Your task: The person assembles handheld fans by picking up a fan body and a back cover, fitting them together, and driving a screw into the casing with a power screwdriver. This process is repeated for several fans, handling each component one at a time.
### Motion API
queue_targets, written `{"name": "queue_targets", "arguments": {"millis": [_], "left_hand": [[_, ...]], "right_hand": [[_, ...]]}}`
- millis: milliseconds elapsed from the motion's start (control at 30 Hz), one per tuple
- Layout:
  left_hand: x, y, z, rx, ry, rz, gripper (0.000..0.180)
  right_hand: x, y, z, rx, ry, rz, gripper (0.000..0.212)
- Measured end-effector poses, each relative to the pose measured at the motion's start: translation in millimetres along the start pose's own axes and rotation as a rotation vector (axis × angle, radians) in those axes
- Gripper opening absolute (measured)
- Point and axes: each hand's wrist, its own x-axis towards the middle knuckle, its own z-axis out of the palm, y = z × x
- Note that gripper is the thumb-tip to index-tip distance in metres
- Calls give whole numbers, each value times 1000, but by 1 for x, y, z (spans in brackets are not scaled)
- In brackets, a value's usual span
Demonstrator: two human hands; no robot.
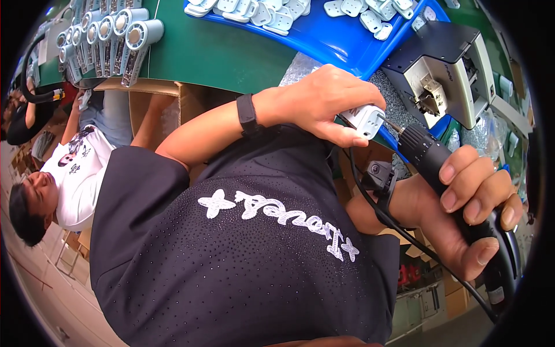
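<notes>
My left hand (332,104), with a black band at its wrist, grips a small pale plastic housing (368,121) between thumb and fingers. Small holes show in the housing's end face. A black electric screwdriver (425,151) is wrapped in my right hand (471,202). Its thin bit points at the housing and reaches the end face near a hole; whether it sits in a screw cannot be made out. My left fingers cover much of the housing.
A blue tray (341,49) of pale plastic covers (277,17) lies on the green table (225,61). Right of it stands a boxy black-and-white screw feeder (439,75). Handheld fans (139,37) are grouped at far left. A person (81,173) is beyond an open cardboard box (153,98).
</notes>
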Motion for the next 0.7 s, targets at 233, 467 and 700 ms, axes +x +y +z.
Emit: {"name": "queue_targets", "arguments": {"millis": [233, 467, 700], "left_hand": [[-3, 13, 2, 143, 304, 12, 41], [4, 20, -117, 585, 210, 231, 33], [137, -64, -276, 1252, -141, 105, 35]], "right_hand": [[-1, 5, 8, 13, 53, -22, 33], [-1, 10, -8, -85, 91, 20, 40], [31, 93, 27, -1190, 116, 205, 47]]}}
